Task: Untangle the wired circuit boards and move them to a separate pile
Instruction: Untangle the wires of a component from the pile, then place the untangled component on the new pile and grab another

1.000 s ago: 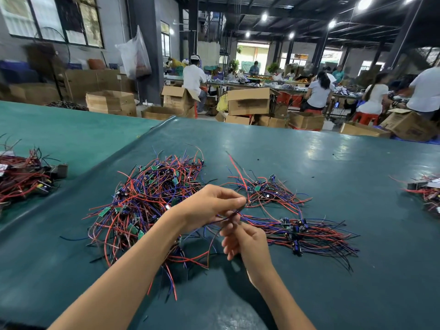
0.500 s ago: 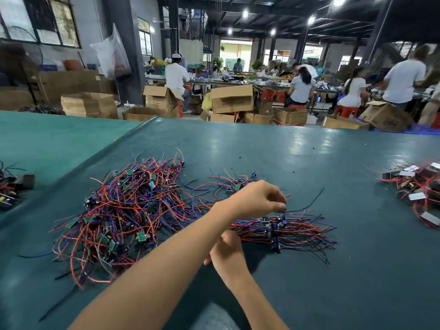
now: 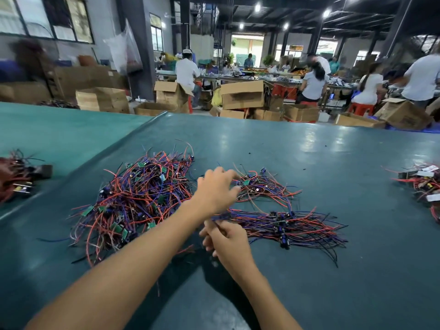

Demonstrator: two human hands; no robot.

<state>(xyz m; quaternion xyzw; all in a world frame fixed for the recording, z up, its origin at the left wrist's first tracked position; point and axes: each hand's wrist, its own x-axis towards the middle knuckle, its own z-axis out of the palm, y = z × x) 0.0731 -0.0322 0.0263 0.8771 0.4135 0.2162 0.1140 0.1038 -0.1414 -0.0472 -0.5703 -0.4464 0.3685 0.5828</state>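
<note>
A large tangled pile of wired circuit boards (image 3: 140,198), red, blue and purple wires with small green boards, lies left of centre on the dark green table (image 3: 309,163). A smaller loose cluster (image 3: 264,186) lies behind a straightened bundle (image 3: 290,226) to the right. My left hand (image 3: 217,190) reaches across to the small cluster, fingertips and thumb pinching a board at its left end. Nearer me, my right hand (image 3: 226,239) grips the left wire ends of the straightened bundle.
Another heap of red wires and parts (image 3: 14,179) sits on the lighter green table at the left. A further heap (image 3: 423,184) lies at the right edge. Beyond the table's far edge stand cardboard boxes (image 3: 241,94) and several seated people.
My left hand has moved from above the straightened bundle back and left to the small cluster. My right hand stays at the bundle's wire ends. The camera has tilted slightly.
</note>
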